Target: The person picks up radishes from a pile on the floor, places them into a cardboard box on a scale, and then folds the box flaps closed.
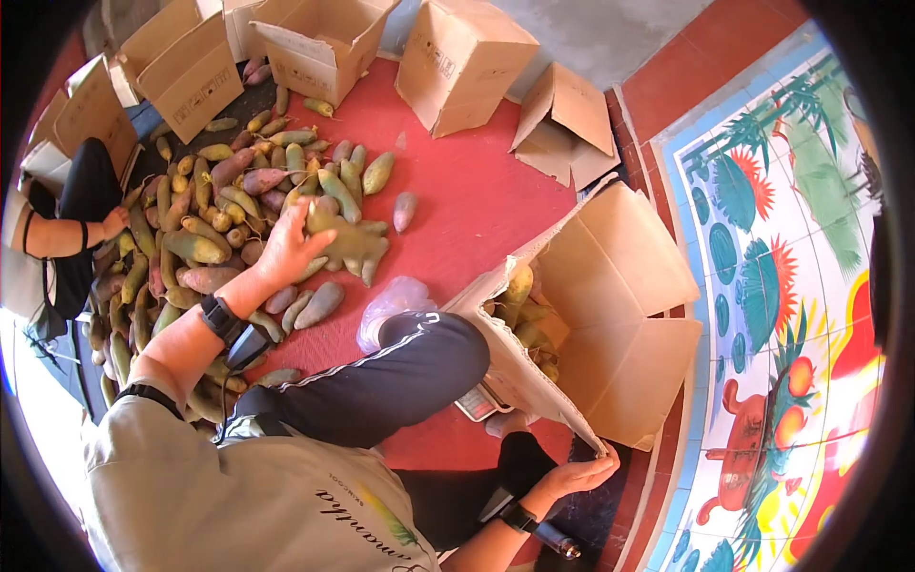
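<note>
My left hand (288, 250) is at the right edge of a large heap of long tubers (195, 250), coloured green, yellow-brown and reddish. Its thumb and fingers close on a lobed, greenish-brown clump of tuber (355, 246), just above the red floor. My right hand (583, 473) grips the lower corner of an open cardboard box (610, 276) by its edge. Several yellow-green tubers (534, 329) lie inside that box, partly hidden by its near wall. My bent knee (434, 357) is between the heap and the box.
Several cardboard boxes (462, 62) line the back. Another person's hand (115, 222) reaches the heap from the left. A crumpled clear plastic bag (391, 310) lies by my knee. A white device (479, 403) sits below the box. A painted tile wall (753, 315) rises at right.
</note>
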Demonstrator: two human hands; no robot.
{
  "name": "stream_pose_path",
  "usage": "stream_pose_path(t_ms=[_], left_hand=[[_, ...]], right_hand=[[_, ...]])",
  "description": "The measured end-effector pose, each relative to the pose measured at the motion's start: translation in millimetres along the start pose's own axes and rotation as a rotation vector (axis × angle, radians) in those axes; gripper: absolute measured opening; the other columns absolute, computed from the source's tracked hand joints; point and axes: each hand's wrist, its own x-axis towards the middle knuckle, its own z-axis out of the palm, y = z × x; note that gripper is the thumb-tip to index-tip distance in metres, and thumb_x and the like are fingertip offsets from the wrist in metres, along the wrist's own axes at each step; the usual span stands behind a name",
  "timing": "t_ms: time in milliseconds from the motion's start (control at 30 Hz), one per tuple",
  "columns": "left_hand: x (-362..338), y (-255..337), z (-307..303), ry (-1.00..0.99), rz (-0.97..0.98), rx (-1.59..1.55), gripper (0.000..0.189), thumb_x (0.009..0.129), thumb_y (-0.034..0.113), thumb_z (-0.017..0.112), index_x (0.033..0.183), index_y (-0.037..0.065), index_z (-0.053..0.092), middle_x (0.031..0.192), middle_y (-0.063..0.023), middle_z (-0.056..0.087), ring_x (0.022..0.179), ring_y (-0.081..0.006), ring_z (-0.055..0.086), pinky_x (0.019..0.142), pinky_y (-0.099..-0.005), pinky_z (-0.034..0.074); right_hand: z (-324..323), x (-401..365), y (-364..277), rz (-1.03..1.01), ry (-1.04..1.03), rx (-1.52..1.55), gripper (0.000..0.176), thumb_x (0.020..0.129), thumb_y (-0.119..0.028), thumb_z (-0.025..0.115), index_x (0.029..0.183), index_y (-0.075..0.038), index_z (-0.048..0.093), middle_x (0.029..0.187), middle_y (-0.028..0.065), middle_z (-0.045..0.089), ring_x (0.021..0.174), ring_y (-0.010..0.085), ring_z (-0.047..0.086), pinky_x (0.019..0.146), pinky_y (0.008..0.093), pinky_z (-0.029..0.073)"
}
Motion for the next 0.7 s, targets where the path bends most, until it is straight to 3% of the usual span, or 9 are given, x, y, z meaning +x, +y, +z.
stream_pose_path(t_ms=[67, 100, 200, 300, 400, 433, 467, 500, 700], left_hand=[[21.4, 38.5, -5.4, 0.067, 0.110, -0.112, 0.041, 0.080, 0.018, 0.065, 0.112, 0.000, 0.047, 0.102, -0.0170, 0.053, 0.095, -0.0282, 0.053, 0.084, -0.0348, 0.041], [27.4, 61.1, -11.3, 0.015, 0.062, -0.186, 0.038, 0.087, 0.011, 0.058, 0.120, 0.003, 0.042, 0.115, -0.0094, 0.052, 0.101, -0.0134, 0.048, 0.087, -0.0285, 0.041], [41.4, 117.6, -6.9, 0.119, 0.200, -0.577, 0.038, 0.088, 0.007, 0.055, 0.122, 0.004, 0.040, 0.119, -0.0095, 0.050, 0.103, -0.0138, 0.048, 0.090, -0.0291, 0.040], [41.1, 169.2, 1.7, -0.009, 0.218, -0.891, 0.038, 0.087, 0.004, 0.053, 0.122, 0.003, 0.038, 0.120, -0.0106, 0.049, 0.110, -0.0175, 0.049, 0.094, -0.0336, 0.040], [41.1, 187.8, 20.8, -0.184, 0.283, -0.614, 0.040, 0.086, 0.011, 0.058, 0.121, 0.002, 0.039, 0.116, -0.0093, 0.050, 0.103, -0.0164, 0.052, 0.088, -0.0312, 0.043], [41.3, 189.8, 42.4, -0.121, 0.414, -0.675, 0.035, 0.085, 0.014, 0.061, 0.114, 0.002, 0.045, 0.113, -0.0103, 0.054, 0.099, -0.0176, 0.053, 0.086, -0.0321, 0.044], [44.5, 200.3, 45.2, -0.062, 0.624, -0.413, 0.031, 0.081, 0.017, 0.065, 0.104, 0.002, 0.051, 0.107, -0.0120, 0.057, 0.096, -0.0203, 0.054, 0.084, -0.0338, 0.044], [41.0, 206.2, 62.3, -0.078, 0.601, -0.501, 0.030, 0.078, 0.019, 0.068, 0.096, 0.001, 0.054, 0.104, -0.0135, 0.058, 0.095, -0.0237, 0.055, 0.084, -0.0350, 0.042], [17.1, 225.2, 128.5, -0.380, 0.559, -0.444, 0.040, 0.075, 0.014, 0.068, 0.109, 0.002, 0.048, 0.102, -0.0146, 0.056, 0.094, -0.0335, 0.056, 0.081, -0.0370, 0.047]], right_hand=[[-2.7, -0.8, 1.3, 0.007, -0.015, 0.031, 0.037, 0.097, -0.027, 0.032, 0.090, 0.003, 0.051, 0.086, 0.0139, 0.051, 0.081, 0.0248, 0.049, 0.076, 0.0352, 0.041], [-3.1, -1.1, 1.5, 0.009, -0.026, 0.040, 0.037, 0.096, -0.027, 0.032, 0.089, 0.003, 0.051, 0.086, 0.0141, 0.051, 0.080, 0.0253, 0.049, 0.076, 0.0355, 0.041], [-4.1, -1.5, 1.9, -0.001, -0.032, 0.024, 0.037, 0.096, -0.027, 0.033, 0.087, 0.003, 0.052, 0.084, 0.0147, 0.052, 0.078, 0.0264, 0.050, 0.075, 0.0364, 0.041], [-4.8, -1.1, 1.8, -0.017, -0.037, -0.006, 0.037, 0.096, -0.027, 0.033, 0.086, 0.003, 0.053, 0.084, 0.0155, 0.052, 0.078, 0.0275, 0.050, 0.074, 0.0374, 0.041], [-3.0, -1.8, 5.2, -0.035, -0.028, -0.021, 0.039, 0.096, -0.028, 0.033, 0.085, 0.003, 0.053, 0.082, 0.0144, 0.051, 0.075, 0.0263, 0.049, 0.072, 0.0364, 0.040], [-2.8, -1.5, 6.4, -0.053, -0.014, -0.032, 0.040, 0.096, -0.029, 0.033, 0.084, 0.003, 0.052, 0.079, 0.0129, 0.051, 0.073, 0.0245, 0.047, 0.070, 0.0350, 0.040], [-4.1, -1.2, 6.2, -0.055, -0.013, -0.031, 0.040, 0.096, -0.029, 0.033, 0.084, 0.003, 0.052, 0.079, 0.0129, 0.051, 0.073, 0.0245, 0.047, 0.070, 0.0350, 0.040], [-5.3, -1.2, 5.5, -0.038, -0.028, -0.023, 0.038, 0.095, -0.028, 0.034, 0.085, 0.003, 0.053, 0.081, 0.0148, 0.052, 0.075, 0.0270, 0.049, 0.071, 0.0368, 0.040], [-6.5, -2.1, 4.3, -0.029, -0.045, -0.024, 0.037, 0.093, -0.027, 0.035, 0.086, 0.004, 0.054, 0.084, 0.0171, 0.053, 0.077, 0.0300, 0.051, 0.073, 0.0390, 0.041]])
